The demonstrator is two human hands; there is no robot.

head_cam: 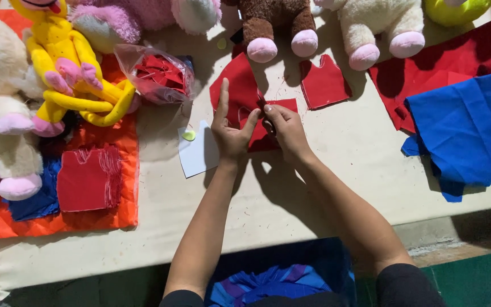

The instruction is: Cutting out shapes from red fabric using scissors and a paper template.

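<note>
A small red fabric piece [244, 91] lies on the cream table [336, 170] near its middle. My left hand [229, 132] presses flat on its lower left part, index finger stretched up along the cloth. My right hand [284, 129] pinches the same red piece at its lower right, fingers curled tight; whether it also holds a small tool is hidden. A second red cut piece [323, 84] lies just to the right, untouched. A white paper card [197, 152] with a small yellow-green chalk [188, 135] sits by my left wrist.
Plush toys line the far edge: a yellow one [69, 62], a brown one [274, 23], a cream one [370, 28]. A clear bag of red scraps [157, 74] is at left, orange cloth [58, 219] with a red piece [89, 179] further left, and blue fabric [467, 131] over red cloth at right.
</note>
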